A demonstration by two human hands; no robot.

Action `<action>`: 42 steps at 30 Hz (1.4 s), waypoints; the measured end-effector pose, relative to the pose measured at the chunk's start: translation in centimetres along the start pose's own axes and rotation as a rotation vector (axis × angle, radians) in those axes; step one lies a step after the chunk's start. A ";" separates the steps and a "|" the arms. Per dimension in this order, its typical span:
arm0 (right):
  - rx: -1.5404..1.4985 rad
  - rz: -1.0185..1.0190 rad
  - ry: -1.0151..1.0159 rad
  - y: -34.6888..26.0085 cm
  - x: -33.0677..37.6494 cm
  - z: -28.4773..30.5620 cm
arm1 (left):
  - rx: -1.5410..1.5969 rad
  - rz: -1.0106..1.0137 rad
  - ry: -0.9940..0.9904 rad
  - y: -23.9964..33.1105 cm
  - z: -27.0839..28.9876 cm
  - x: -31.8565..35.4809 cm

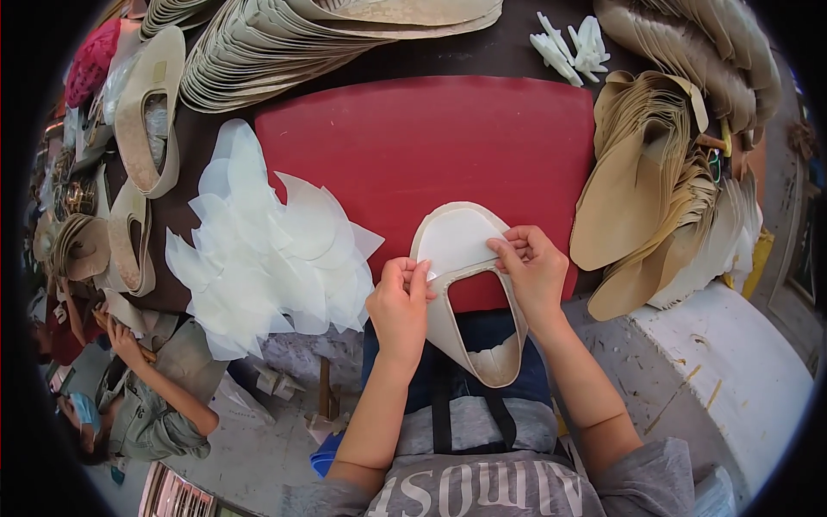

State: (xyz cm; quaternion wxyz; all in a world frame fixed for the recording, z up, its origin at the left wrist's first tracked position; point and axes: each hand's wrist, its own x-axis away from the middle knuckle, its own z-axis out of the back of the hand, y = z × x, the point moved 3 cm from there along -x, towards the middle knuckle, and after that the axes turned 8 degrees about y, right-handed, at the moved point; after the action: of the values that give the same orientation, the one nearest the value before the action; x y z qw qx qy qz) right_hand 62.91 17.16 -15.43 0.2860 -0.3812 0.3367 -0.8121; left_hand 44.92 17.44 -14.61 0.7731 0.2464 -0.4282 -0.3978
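Note:
A beige shoe upper (465,332) lies at the near edge of the red mat (431,142), its heel end hanging over my lap. A white translucent lining piece (455,241) sits on its toe part. My left hand (399,308) pinches the left edge of the upper and the lining. My right hand (532,269) presses the lining's right edge down with its fingertips.
A pile of white lining pieces (258,246) lies left of the mat. Stacks of beige uppers (663,185) stand at the right and along the back (301,43). Small white plastic parts (573,47) lie at the back. A person (142,405) sits low at the left.

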 end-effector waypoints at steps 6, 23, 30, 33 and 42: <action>0.026 0.013 0.022 -0.8 0.4 -0.2 | -0.078 -0.037 -0.023 0.0 0.2 -0.2; 0.321 0.638 0.086 -1.6 -0.1 2.0 | -0.296 -0.380 0.050 -2.3 1.5 1.7; -0.307 -0.087 -0.226 -4.8 2.2 1.7 | 0.840 0.331 -0.454 -2.6 4.3 2.4; -0.377 -0.005 0.018 -6.7 3.4 1.6 | 0.951 0.366 -0.657 -2.4 8.9 5.8; -0.715 0.006 -0.198 -11.9 2.7 -1.0 | 0.128 -0.622 0.461 10.7 33.8 -5.8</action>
State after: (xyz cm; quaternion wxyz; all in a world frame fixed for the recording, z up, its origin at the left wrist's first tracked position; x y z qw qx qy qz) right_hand 58.21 22.84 -5.64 0.1683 -0.5326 0.5712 -0.6014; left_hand 18.38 26.82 7.70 0.6746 0.4950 -0.1723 -0.5197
